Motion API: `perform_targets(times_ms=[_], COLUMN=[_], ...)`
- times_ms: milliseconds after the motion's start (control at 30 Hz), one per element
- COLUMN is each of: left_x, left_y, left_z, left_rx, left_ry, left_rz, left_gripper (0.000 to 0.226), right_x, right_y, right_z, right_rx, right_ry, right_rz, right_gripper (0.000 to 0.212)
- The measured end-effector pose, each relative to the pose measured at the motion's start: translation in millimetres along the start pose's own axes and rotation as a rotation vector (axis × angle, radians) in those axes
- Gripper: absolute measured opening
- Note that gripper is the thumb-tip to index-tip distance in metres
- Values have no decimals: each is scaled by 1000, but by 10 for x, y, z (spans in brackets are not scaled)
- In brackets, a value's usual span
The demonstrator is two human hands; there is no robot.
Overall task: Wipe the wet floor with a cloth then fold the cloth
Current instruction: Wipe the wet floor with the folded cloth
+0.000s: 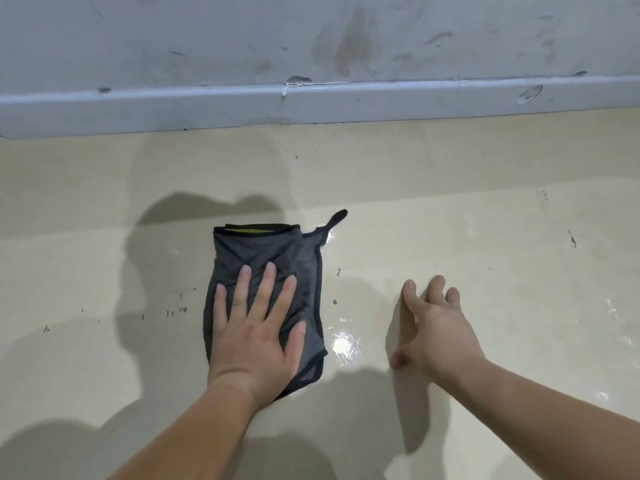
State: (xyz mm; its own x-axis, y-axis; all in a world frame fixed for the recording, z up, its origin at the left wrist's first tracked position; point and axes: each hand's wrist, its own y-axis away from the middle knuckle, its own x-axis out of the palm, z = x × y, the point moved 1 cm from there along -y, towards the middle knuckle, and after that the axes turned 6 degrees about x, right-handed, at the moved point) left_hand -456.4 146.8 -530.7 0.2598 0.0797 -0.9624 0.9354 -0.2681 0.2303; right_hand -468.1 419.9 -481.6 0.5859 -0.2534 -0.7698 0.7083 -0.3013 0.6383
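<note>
my left hand [254,327] lies flat, fingers spread, pressing the grey cloth [273,271] onto the wet floor [485,237] near the wall [311,39]. my right hand [436,327] is open and empty, beside the cloth, fingertips touching the floor.

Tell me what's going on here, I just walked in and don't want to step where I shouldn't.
A person is wiping a wet floor. The left hand presses flat on a dark grey cloth, which lies bunched in a rough fold. The right hand is empty, fingers spread, just over the tiles. Shiny wet patches show right of the cloth, so wiping seems unfinished.
</note>
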Motion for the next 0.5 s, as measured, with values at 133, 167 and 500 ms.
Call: perform_targets(times_ms=[133, 167, 500], left_x=[4, 15, 90], left_y=[-5, -7, 9], left_z=[-2, 2, -79], left_rx=[14, 9, -94], left_ry=[-10, -7, -18], left_rz=[6, -6, -57], left_gripper=[70, 70, 68], right_x=[-62, -77, -196], right_y=[8, 11, 32], right_z=[35, 54, -89], right_rx=[28, 32, -125], right_ry=[30, 60, 160], right_rz=[46, 59, 172], right_gripper=[133, 134, 128])
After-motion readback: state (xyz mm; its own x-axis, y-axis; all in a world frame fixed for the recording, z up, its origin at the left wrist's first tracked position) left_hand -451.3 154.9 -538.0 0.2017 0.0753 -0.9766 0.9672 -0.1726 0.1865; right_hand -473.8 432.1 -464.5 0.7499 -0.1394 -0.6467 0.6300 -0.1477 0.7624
